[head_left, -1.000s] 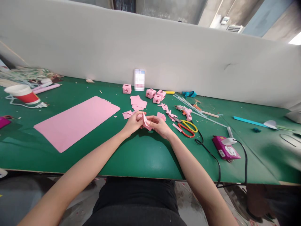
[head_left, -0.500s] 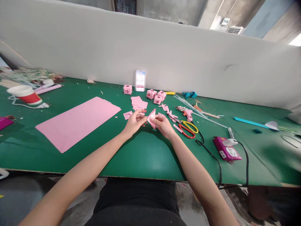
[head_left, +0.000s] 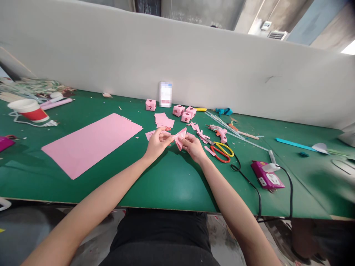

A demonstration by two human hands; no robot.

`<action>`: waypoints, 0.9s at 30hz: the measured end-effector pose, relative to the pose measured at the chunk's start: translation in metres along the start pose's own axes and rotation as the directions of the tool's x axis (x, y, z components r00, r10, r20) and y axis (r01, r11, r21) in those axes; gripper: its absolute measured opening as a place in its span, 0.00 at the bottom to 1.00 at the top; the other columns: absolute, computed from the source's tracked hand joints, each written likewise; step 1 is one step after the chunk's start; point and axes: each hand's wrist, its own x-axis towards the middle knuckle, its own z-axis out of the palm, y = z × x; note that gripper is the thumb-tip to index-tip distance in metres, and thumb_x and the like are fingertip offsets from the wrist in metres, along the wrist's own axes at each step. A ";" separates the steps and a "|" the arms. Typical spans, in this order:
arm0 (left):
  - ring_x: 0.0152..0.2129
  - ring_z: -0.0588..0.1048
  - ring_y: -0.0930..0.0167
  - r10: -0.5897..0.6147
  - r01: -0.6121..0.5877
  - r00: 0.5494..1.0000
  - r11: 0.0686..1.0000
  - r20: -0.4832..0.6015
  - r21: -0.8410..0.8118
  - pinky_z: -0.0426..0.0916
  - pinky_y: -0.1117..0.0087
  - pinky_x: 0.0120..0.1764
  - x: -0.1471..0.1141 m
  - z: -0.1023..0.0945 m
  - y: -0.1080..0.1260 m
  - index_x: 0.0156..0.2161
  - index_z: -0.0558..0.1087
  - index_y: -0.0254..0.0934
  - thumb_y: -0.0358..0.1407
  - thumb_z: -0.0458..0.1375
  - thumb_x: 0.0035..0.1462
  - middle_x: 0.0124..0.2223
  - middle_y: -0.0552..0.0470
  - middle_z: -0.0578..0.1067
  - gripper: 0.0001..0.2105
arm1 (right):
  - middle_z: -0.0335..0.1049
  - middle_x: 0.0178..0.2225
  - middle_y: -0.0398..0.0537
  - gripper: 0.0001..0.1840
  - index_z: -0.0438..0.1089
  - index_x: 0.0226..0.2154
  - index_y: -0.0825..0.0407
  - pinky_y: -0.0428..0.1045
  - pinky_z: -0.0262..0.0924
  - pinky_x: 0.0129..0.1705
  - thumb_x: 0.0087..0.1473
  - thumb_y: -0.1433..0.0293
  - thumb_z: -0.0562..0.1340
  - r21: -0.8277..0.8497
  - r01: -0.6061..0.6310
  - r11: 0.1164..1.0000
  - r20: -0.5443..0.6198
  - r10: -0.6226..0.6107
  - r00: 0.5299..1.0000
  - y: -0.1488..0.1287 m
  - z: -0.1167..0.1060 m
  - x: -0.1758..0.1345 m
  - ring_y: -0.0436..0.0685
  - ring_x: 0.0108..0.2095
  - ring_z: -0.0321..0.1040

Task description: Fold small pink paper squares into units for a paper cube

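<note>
A small folded piece of pink paper [head_left: 180,138] is held up between both hands above the green table. My left hand [head_left: 157,143] pinches its left corner between thumb and finger. On the other side, my right hand [head_left: 192,147] grips it with the thumb over its face; the fingers behind are partly hidden. Just beyond the hands lie pink paper squares [head_left: 164,120] and a folded pink piece [head_left: 150,135]. Farther back sit several pink paper cubes with diamond-shaped openings [head_left: 178,110], one apart on the left [head_left: 150,105].
Left of my hands lies a large pink sheet [head_left: 93,144]. Scissors [head_left: 222,151], pink strips [head_left: 200,133] and a glue gun [head_left: 221,133] are on the right. A power strip [head_left: 267,175] trails black cables. A phone [head_left: 165,94] leans on the white partition; a paper cup [head_left: 29,111] stands left.
The pink paper has turned in my fingers, and its upper tip now leans farther right. Both hands stay in nearly the same place.
</note>
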 end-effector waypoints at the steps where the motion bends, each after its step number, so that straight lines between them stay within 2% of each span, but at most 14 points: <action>1: 0.33 0.81 0.65 0.004 -0.004 1.000 1.000 -0.007 0.019 0.76 0.66 0.35 -0.001 0.000 0.001 0.48 0.67 0.37 0.44 0.69 0.50 0.38 0.48 0.81 0.24 | 0.78 0.31 0.44 0.24 0.75 0.29 0.51 0.48 0.70 0.36 0.34 0.54 0.79 0.002 0.002 1.000 -0.006 -0.002 1.000 0.000 0.000 0.000 0.52 0.31 0.74; 6: 0.36 0.81 0.65 0.059 -0.056 0.998 0.994 -0.030 0.090 0.75 0.63 0.41 -0.002 0.000 0.001 0.49 0.68 0.38 0.42 0.69 0.50 0.37 0.48 0.81 0.23 | 0.77 0.31 0.44 0.22 0.75 0.31 0.51 0.47 0.68 0.36 0.37 0.56 0.78 -0.011 0.028 1.000 0.008 -0.028 1.000 -0.001 0.004 -0.003 0.51 0.31 0.73; 12: 0.35 0.81 0.66 0.096 -0.095 0.995 0.985 0.005 0.144 0.74 0.65 0.41 -0.004 0.001 0.001 0.50 0.68 0.38 0.40 0.67 0.52 0.37 0.49 0.81 0.22 | 0.77 0.31 0.44 0.22 0.78 0.32 0.52 0.46 0.65 0.33 0.39 0.55 0.77 -0.048 0.047 0.998 0.038 -0.045 0.998 0.001 0.006 -0.003 0.51 0.30 0.72; 20: 0.34 0.81 0.66 0.045 -0.045 0.999 0.999 -0.013 -0.016 0.76 0.64 0.38 0.000 0.001 -0.002 0.48 0.67 0.38 0.40 0.67 0.52 0.37 0.49 0.80 0.21 | 0.78 0.31 0.45 0.21 0.78 0.31 0.51 0.47 0.64 0.33 0.38 0.54 0.77 -0.111 0.084 0.990 -0.008 -0.085 0.996 0.004 0.004 0.000 0.54 0.31 0.72; 27: 0.34 0.81 0.66 0.045 -0.045 0.999 0.999 -0.014 -0.029 0.76 0.64 0.39 0.000 0.001 -0.002 0.48 0.66 0.37 0.39 0.67 0.52 0.36 0.50 0.80 0.21 | 0.77 0.30 0.45 0.22 0.78 0.31 0.52 0.47 0.64 0.31 0.39 0.53 0.76 -0.155 0.094 0.983 -0.014 -0.098 0.995 0.007 0.003 0.002 0.54 0.30 0.72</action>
